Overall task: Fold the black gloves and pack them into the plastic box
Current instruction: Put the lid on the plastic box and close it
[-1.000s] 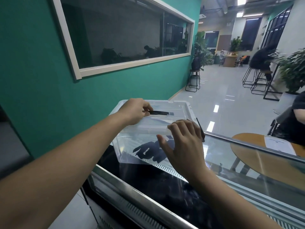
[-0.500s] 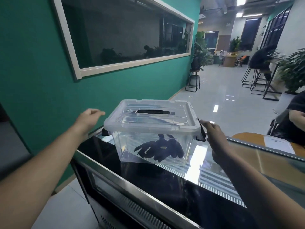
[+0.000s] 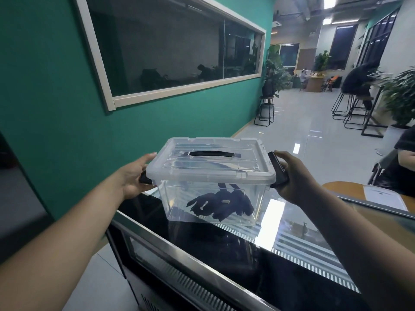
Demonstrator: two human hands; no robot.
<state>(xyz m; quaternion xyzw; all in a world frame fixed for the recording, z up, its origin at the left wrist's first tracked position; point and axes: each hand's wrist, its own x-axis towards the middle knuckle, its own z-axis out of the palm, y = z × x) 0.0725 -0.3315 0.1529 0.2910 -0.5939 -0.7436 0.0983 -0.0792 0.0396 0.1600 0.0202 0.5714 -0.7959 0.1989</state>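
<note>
The plastic box (image 3: 212, 178) sat lidded on the worktop (image 3: 280, 261), black gloves (image 3: 221, 204) inside. The left hand (image 3: 137, 176) and right hand (image 3: 294, 176) flanked its short ends, each grip curled around a black latch (image 3: 278, 168), equally near.

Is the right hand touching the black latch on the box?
Touching. In the head view, the right hand wraps its fingers around the black latch at the plastic box's end.

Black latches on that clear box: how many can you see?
2. One latch sits at the box's left end under the left hand; the other latch sits at the right end, flipped outward against the right hand.
</note>
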